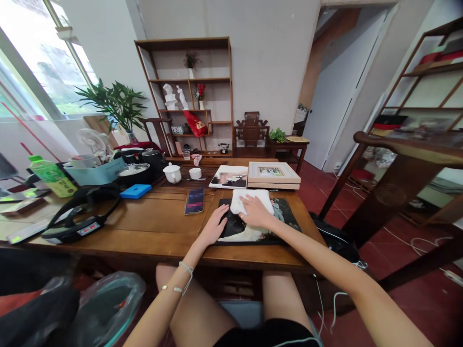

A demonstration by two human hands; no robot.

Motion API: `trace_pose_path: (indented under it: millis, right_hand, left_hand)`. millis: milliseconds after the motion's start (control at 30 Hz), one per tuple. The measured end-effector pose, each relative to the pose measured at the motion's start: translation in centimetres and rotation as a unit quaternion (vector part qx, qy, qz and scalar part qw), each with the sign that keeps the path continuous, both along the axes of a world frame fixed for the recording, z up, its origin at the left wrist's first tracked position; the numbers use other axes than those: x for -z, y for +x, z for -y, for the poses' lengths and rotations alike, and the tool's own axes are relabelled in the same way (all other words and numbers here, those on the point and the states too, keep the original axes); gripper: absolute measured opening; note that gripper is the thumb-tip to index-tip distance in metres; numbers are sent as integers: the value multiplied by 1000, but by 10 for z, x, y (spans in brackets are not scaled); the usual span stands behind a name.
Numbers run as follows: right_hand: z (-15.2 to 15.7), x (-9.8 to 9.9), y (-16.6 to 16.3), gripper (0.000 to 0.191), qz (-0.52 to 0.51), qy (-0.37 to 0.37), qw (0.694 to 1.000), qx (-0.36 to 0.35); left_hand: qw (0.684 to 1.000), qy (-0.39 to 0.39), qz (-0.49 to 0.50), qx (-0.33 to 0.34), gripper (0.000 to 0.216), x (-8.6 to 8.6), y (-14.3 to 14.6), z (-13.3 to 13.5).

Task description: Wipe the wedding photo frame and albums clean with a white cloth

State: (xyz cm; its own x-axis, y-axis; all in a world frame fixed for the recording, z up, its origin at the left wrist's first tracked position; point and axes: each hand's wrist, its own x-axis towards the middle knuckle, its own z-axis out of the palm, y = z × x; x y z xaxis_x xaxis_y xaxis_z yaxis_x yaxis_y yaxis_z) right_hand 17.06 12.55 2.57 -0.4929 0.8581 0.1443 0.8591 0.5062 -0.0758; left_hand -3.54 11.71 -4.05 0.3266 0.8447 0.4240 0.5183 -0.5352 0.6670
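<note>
A dark photo panel (249,235) lies flat near the front edge of the wooden table, with a pale gown visible in its print. On its upper part rests a white cloth (265,198), which hides some of the picture. My right hand (253,211) presses flat on this cloth, its fingers spread. At the panel's left edge, my left hand (216,224) lies with fingers stretched out, touching the panel and holding nothing. A phone (194,200) lies on the table to the left of the panel.
Behind the panel are a photo book (228,177) and stacked pale picture frames (274,176). A white lidded cup (171,173), a blue box (135,191) and a black headset (85,212) stand leftward. A wooden chair (394,193) stands at right, a lined bin (108,303) below left.
</note>
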Motion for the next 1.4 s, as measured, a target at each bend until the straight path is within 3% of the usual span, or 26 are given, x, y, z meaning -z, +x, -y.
trace_pose_path:
  millis: [100, 233, 500, 567, 667, 900, 1033, 1133, 1333, 1400]
  right_hand:
    - [-14, -3, 1, 55, 0, 3, 1000, 16]
    - [-3, -4, -6, 58, 5, 7, 1000, 17]
    - [96, 15, -16, 74, 10, 40, 997, -72]
    - [107, 16, -16, 76, 13, 41, 995, -88]
    - [92, 17, -14, 75, 21, 21, 997, -76]
    - [-1, 11, 1, 66, 14, 8, 999, 29]
    - [-12, 3, 6, 62, 12, 7, 999, 50]
    - [11, 3, 3, 64, 16, 9, 999, 31]
    - [101, 16, -7, 74, 1, 35, 997, -67]
    - [116, 21, -7, 78, -6, 44, 995, -86]
  left_hand:
    - [1000, 4, 7, -3, 42, 1, 0, -1]
    - [1000, 6, 7, -2, 42, 2, 1, -2]
    - [1000, 12, 26, 2, 40, 3, 2, -3]
    - [1000, 8, 27, 6, 40, 3, 1, -3]
    - [1000, 6, 22, 13, 40, 3, 0, -3]
    - [1000, 3, 5, -2, 42, 3, -1, -3]
    - [1000, 4, -4, -2, 43, 3, 0, -3]
    - [1000, 8, -1, -7, 42, 2, 1, -3]
    - [1000, 13, 13, -2, 41, 1, 2, -2]
    - [1000, 9, 13, 1, 41, 0, 2, -1]
